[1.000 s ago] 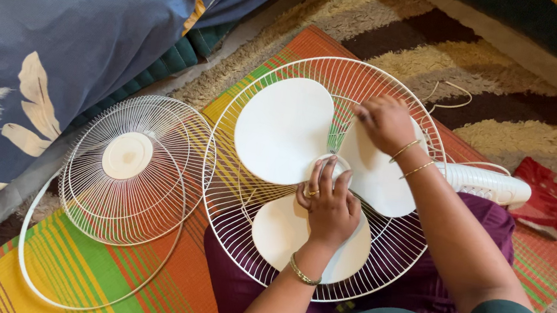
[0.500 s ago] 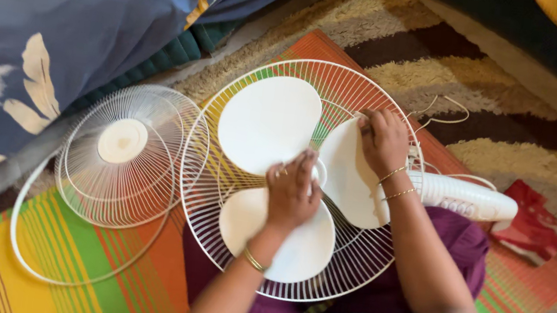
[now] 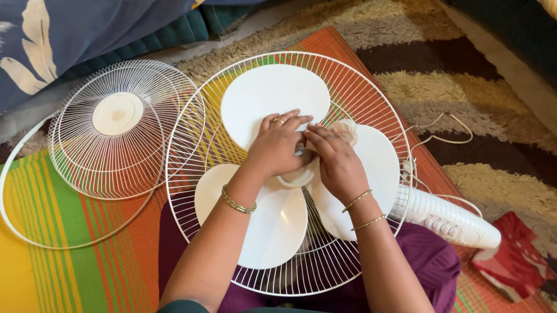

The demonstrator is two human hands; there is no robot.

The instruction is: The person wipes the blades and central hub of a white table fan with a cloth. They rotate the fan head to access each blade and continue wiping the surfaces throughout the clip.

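A white three-bladed fan blade (image 3: 273, 99) sits inside the white wire rear guard (image 3: 363, 103) of a fan lying across my lap. Both hands meet at the hub in the middle. My left hand (image 3: 277, 142) rests over the hub from the left, fingers curled on it. My right hand (image 3: 335, 160) presses against the same hub from the right. The hub itself is mostly hidden under my fingers. The fan's white stand neck (image 3: 451, 220) with buttons points to the right.
The detached front wire guard (image 3: 119, 126) and a thin white ring (image 3: 16, 216) lie to the left on a striped mat (image 3: 66, 272). A blue patterned pillow (image 3: 64, 3) is behind them. A red cloth (image 3: 521, 257) and a white cord (image 3: 447, 138) lie to the right on the shaggy rug.
My right hand came off the right blade's edge and moved to the hub. My left hand shifted up onto the hub, and the blades have turned a little.
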